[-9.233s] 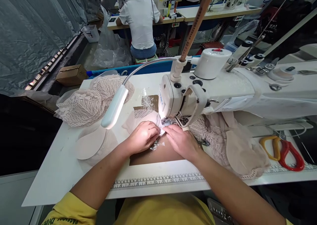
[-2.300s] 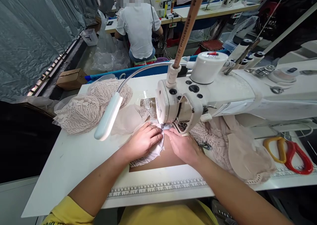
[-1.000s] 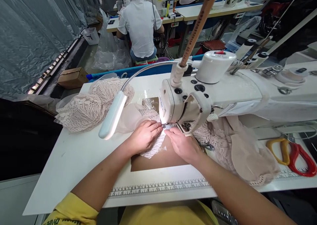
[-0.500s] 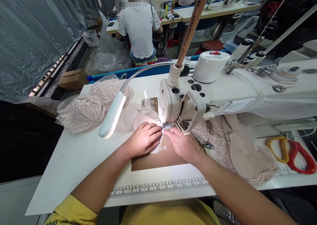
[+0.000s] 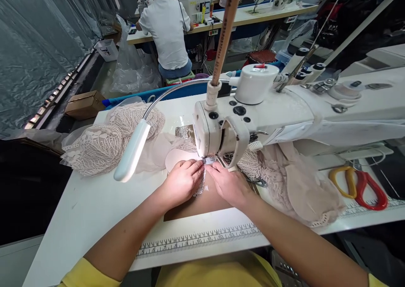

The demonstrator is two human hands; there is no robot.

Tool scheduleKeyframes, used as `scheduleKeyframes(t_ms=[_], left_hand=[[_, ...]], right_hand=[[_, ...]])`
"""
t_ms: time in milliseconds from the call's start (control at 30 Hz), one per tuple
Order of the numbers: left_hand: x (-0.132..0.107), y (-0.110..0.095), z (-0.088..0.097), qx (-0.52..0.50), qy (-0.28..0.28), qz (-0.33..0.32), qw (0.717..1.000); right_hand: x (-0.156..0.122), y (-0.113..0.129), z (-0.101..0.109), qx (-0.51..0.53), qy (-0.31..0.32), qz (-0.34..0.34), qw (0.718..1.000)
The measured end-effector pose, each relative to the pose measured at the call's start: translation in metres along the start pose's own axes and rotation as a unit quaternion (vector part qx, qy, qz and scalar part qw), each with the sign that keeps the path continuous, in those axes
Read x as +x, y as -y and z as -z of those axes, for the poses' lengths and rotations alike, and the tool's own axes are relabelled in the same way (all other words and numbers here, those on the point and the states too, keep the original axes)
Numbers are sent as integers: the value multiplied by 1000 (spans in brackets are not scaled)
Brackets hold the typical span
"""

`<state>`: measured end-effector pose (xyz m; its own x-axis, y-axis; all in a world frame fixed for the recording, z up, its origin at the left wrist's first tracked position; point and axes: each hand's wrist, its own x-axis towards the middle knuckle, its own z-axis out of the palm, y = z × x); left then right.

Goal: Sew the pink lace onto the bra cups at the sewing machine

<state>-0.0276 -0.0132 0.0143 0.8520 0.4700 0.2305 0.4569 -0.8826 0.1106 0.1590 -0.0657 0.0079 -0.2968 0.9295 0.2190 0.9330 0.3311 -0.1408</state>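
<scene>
Evidently midway: near the table's (image 5: 63, 232) far left corner lies a layered pile of beige lace pieces (image 5: 95, 148), finished or waiting, I cannot tell. Rightward, a smooth, rounded, pale-pink fabric piece (image 5: 175, 156) shows beyond my left hand (image 5: 182, 181). Its fingers, drawn together, press on the whitish lace piece (image 5: 199, 189) beside the shiny metal presser foot (image 5: 209, 160); any pinch is hidden. One short lace end points toward the table's front edge, so some seems left to pass. My right fingers rest together by the foot (image 5: 230, 186); their grip I cannot tell. A couple of seconds ago, more lace spread below my left hand, and the rounded piece was out of sight.
</scene>
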Motion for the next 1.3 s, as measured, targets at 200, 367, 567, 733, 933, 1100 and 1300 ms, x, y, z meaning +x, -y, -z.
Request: scheduleKeyframes(t_ms=[200, 367, 567, 733, 933, 1100, 1300], left_hand=[[-3, 6, 3, -13, 11, -29, 999], [-6, 12, 3, -28, 20, -27, 999], [-1, 9, 7, -22, 26, -5, 999], [2, 9, 8, -15, 26, 12, 999], [1, 9, 5, -11, 21, 22, 999], [1, 7, 3, -6, 25, 29, 999], [1, 6, 4, -21, 9, 26, 999]], right_hand=[[-1, -3, 3, 20, -10, 30, 999], [-6, -7, 3, 37, -18, 80, 996], [-3, -3, 3, 18, -10, 45, 999], [-4, -3, 4, 17, -17, 38, 999], [-13, -8, 2, 47, -39, 86, 994], [-15, -7, 7, 72, -25, 117, 990], [-14, -3, 9, 65, 2, 137, 988]])
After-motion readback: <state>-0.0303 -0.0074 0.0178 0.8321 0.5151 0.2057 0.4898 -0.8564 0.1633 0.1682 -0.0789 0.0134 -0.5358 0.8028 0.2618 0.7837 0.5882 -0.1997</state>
